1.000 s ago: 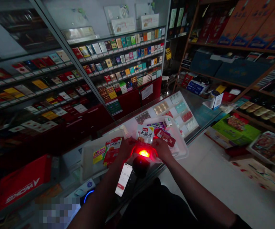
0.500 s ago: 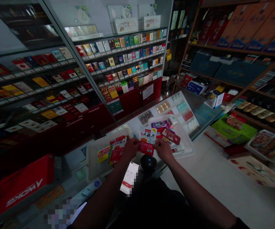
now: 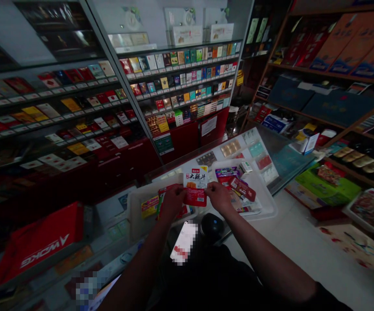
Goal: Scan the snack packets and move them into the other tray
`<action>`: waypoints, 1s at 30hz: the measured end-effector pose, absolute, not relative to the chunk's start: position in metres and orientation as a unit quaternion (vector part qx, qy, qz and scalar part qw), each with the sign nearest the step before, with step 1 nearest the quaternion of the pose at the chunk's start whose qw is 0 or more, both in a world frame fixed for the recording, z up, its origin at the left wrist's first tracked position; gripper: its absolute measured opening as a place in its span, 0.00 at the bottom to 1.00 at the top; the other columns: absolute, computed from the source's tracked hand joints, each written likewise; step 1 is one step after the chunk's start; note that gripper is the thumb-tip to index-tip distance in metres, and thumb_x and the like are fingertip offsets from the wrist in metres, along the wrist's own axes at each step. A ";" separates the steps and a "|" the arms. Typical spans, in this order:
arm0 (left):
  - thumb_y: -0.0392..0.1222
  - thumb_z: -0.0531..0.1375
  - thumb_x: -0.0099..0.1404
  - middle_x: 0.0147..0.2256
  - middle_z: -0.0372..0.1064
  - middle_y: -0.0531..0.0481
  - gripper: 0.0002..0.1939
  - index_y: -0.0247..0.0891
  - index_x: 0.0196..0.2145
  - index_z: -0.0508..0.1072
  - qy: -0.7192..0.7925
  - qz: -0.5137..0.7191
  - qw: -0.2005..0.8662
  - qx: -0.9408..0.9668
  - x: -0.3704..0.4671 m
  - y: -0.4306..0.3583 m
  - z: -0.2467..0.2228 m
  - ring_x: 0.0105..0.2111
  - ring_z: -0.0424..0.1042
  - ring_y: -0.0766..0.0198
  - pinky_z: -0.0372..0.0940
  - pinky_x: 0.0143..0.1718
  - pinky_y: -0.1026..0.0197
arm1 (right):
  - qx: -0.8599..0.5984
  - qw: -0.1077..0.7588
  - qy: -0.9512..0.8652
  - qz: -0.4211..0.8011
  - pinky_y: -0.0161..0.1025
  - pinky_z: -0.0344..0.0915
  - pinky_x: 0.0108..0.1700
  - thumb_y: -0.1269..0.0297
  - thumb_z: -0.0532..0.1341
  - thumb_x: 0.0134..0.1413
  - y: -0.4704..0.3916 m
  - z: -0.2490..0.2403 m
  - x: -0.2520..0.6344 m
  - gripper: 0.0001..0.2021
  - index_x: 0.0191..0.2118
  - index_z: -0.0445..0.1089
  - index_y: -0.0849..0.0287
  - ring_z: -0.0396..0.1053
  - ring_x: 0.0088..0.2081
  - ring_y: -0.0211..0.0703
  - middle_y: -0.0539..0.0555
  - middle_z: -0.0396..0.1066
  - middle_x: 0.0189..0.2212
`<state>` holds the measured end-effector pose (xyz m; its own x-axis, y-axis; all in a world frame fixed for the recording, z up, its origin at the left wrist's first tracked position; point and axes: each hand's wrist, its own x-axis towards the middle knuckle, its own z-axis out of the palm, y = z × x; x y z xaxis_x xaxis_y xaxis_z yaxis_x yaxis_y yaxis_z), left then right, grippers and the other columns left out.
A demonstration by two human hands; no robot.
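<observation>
A red and white snack packet (image 3: 195, 185) with dark printed characters is held upright by both hands. My left hand (image 3: 174, 199) pinches its left edge, and my right hand (image 3: 220, 197) pinches the right edge. Below and behind my left hand is a white plastic tray (image 3: 135, 222) with a yellow packet (image 3: 150, 206) and red snack packets in it, partly hidden by that hand. Right of the held packet stands a second white tray (image 3: 269, 211), holding a purple packet (image 3: 226, 172), a dark red packet (image 3: 243, 189) and a small white-green box (image 3: 245, 167).
A black rounded device (image 3: 212, 226) and a lit phone (image 3: 184, 244), partly pixelated, are close to my body. A red box (image 3: 41, 246) lies at left. Shelves of small packs (image 3: 180, 77) rise behind the glass counter (image 3: 276, 179). Cartons (image 3: 326, 181) stand on the right.
Both hands have carried the snack packet leftward relative to the trays, so it now overlaps the left tray's right end. The camera view has shifted a little left.
</observation>
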<state>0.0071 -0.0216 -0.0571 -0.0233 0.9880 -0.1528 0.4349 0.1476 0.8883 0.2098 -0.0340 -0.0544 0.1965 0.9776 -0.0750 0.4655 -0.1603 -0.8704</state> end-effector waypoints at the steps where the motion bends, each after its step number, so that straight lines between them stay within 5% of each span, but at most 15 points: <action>1: 0.40 0.58 0.63 0.39 0.80 0.46 0.12 0.36 0.42 0.78 0.638 0.336 0.419 0.552 0.000 -0.023 -0.056 0.35 0.76 0.62 0.66 0.35 0.64 | -0.673 0.368 -0.533 0.358 0.35 0.58 0.32 0.62 0.59 0.48 -0.031 -0.055 0.202 0.06 0.29 0.71 0.57 0.68 0.30 0.41 0.49 0.73 0.26; 17: 0.41 0.60 0.63 0.42 0.80 0.44 0.12 0.36 0.43 0.78 0.769 0.262 0.333 0.479 -0.113 -0.059 -0.068 0.40 0.78 0.59 0.66 0.38 0.63 | -0.604 0.214 -0.637 0.429 0.33 0.50 0.27 0.71 0.61 0.48 -0.016 -0.076 0.083 0.07 0.21 0.71 0.60 0.63 0.25 0.36 0.48 0.68 0.20; 30: 0.42 0.60 0.63 0.45 0.79 0.41 0.16 0.34 0.46 0.77 0.814 0.154 0.301 0.473 -0.137 -0.073 -0.077 0.42 0.77 0.59 0.64 0.39 0.64 | -0.558 0.087 -0.703 0.432 0.32 0.60 0.35 0.64 0.61 0.56 -0.021 -0.077 0.058 0.12 0.40 0.80 0.63 0.74 0.41 0.43 0.59 0.80 0.39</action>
